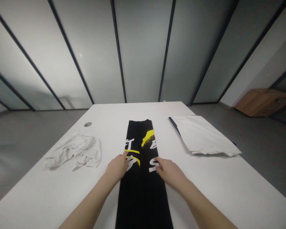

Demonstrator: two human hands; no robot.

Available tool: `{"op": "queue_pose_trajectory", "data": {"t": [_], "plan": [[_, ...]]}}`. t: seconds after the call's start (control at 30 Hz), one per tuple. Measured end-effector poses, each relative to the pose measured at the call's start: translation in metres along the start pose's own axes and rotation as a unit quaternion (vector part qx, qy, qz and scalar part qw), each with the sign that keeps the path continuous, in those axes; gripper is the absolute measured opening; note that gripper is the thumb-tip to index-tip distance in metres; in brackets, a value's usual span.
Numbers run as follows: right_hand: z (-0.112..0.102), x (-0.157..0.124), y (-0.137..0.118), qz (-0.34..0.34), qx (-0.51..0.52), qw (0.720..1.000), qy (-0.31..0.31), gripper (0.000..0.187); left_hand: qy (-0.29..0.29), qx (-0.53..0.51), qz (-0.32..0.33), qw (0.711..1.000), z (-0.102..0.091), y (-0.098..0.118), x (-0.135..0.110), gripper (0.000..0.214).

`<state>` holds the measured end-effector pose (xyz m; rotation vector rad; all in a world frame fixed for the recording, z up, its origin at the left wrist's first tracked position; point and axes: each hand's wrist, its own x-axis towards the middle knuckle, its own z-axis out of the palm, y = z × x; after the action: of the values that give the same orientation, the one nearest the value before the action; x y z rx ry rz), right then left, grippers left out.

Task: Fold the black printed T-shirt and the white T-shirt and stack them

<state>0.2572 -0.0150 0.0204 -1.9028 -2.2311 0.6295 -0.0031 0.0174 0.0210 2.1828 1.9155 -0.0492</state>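
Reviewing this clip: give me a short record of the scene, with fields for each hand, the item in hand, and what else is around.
left hand: fingers on the garment's left edge, grip unclear
right hand: fingers on the garment's right edge, grip unclear
item: folded black garment, long and narrow, white and yellow print
beside it, left: crumpled white cloth
beside it, right: folded white cloth
surface: white table
background: wooden cabinet

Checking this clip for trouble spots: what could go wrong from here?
The flat white cloth lies right at the edge of the table, so a bump could send it off. The left hand and right hand rest near the long sides of the black printed garment; a slip could skew it. The crumpled white cloth lies near the left hand and might get caught in a wide move.
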Motion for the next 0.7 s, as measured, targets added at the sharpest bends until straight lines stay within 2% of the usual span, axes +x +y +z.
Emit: {"op": "queue_pose_trajectory", "data": {"t": [0.2,0.3,0.4,0.43,0.5,0.57,0.63,0.7], "plan": [[-0.011,-0.002,0.004,0.002,0.046,0.998,-0.039,0.045,-0.057,-0.010,0.014,0.998,-0.012,-0.006,-0.007,0.041],[-0.022,-0.007,0.010,0.002,0.094,0.989,-0.118,0.040,-0.100,-0.032,0.049,0.993,-0.026,-0.009,-0.019,0.041],[-0.031,-0.012,0.012,-0.002,0.123,0.972,-0.200,0.018,-0.138,-0.040,0.082,0.986,-0.042,-0.011,-0.028,0.026],[-0.033,-0.012,0.011,-0.011,0.125,0.970,-0.207,0.022,-0.143,-0.043,0.093,0.984,-0.047,-0.011,-0.028,0.030],[-0.034,-0.007,0.006,-0.042,0.139,0.975,-0.167,0.028,-0.129,-0.051,0.108,0.984,-0.055,-0.009,-0.021,0.042],[-0.032,0.007,0.000,-0.073,0.166,0.980,-0.082,0.027,-0.083,-0.061,0.115,0.988,-0.057,-0.004,-0.006,0.040],[-0.028,0.031,-0.006,-0.088,0.175,0.981,-0.003,0.031,-0.025,-0.059,0.127,0.990,-0.054,0.003,0.017,0.034],[-0.022,0.060,-0.009,-0.087,0.144,0.984,0.050,0.032,0.017,-0.034,0.138,0.990,-0.047,0.011,0.043,0.032]]}}
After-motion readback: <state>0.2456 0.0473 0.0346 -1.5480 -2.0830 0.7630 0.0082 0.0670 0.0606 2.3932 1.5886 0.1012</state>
